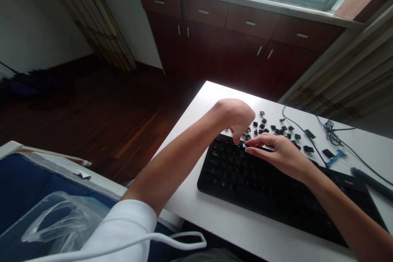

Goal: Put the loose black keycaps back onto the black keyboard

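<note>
A black keyboard [239, 172] lies at an angle on the white table, with several keys off it. My left hand [238, 116] bends sharply at the wrist over the keyboard's far left edge. Its fingers curl downward and are mostly hidden, so what they hold does not show. My right hand [276, 149] reaches over the far edge of the keyboard, thumb and fingertips pinched together near the top row. Something small and pale sits at those fingertips, too small to name. Loose black keycaps [263, 126] are scattered just behind both hands.
On the right of the white table [196, 141] lie a blue plastic tool [337, 157], a coiled black cable [330, 129] and a dark cylindrical object [371, 182]. Clear plastic [61, 221] rests on blue fabric at lower left. A white cord [153, 237] crosses the foreground.
</note>
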Action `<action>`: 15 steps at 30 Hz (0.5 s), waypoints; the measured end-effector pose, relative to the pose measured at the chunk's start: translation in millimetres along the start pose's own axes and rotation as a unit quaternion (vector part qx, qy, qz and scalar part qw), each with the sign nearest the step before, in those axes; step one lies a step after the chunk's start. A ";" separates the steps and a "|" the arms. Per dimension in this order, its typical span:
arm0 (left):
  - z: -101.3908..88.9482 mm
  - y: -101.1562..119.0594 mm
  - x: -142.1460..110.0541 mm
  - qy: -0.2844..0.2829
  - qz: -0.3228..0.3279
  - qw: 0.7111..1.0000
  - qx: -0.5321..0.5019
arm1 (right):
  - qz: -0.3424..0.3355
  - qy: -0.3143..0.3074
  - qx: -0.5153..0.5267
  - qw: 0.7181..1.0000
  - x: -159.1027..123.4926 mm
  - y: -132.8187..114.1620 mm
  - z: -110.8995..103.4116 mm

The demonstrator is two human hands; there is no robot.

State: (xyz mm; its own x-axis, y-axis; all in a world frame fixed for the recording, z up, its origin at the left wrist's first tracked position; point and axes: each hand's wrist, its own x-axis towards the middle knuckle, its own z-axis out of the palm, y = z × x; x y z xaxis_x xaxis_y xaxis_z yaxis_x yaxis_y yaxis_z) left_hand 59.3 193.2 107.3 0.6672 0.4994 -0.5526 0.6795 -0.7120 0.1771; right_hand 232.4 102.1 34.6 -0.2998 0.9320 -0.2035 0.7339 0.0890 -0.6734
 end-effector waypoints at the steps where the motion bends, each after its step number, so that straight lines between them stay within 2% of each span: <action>1: -0.4 -1.2 -0.8 0.003 -0.001 1.000 -0.003 | -0.006 0.008 -0.006 1.000 0.7 -0.7 0.2; 6: -3.3 -1.3 -5.6 0.011 -0.010 1.000 -0.019 | -0.026 0.045 0.003 0.999 1.7 2.5 9.9; 15: -3.9 2.7 -8.5 0.014 -0.021 0.999 -0.025 | -0.014 0.057 0.066 0.996 -2.3 9.9 16.2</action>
State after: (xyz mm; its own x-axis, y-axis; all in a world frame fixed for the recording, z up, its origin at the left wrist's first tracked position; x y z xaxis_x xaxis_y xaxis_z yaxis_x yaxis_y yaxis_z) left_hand 56.6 189.0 115.6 0.6458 0.5426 -0.5371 0.7208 -0.6652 0.1948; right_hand 230.5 95.2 17.0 -0.2422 0.9643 -0.1070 0.6377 0.0751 -0.7666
